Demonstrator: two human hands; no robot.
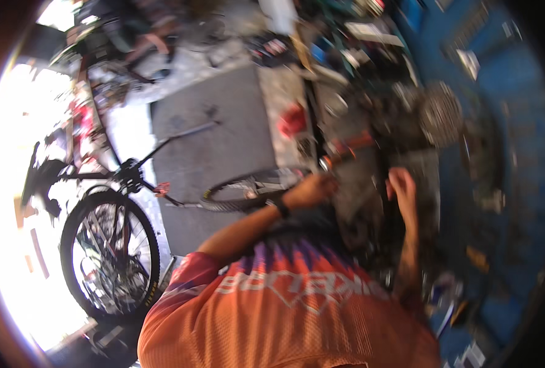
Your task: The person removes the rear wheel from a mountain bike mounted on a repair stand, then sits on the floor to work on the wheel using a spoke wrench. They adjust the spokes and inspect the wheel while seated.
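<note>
My left hand [312,190] reaches in past the bicycle wheel [214,199], with a dark band on the wrist. Its fingers are bent and smeared by motion, so I cannot tell whether they hold anything. Just beyond it, on a dark cluttered work surface [358,202], lies an orange-and-dark object, perhaps a tool [352,145]. My right hand [401,184] is raised over the right part of that surface. Its fingers are loosely curled, thumb apart, and I see nothing in them. The wheel leans or lies at a slant by my left forearm.
At left stands a dark bicycle [128,175], its large tyred wheel [67,245] nearest me. A grey mat [211,116] covers the floor. Right of it are a red object [292,121] and a round ribbed metal part [441,115]. A blue surface [506,184] runs along the right.
</note>
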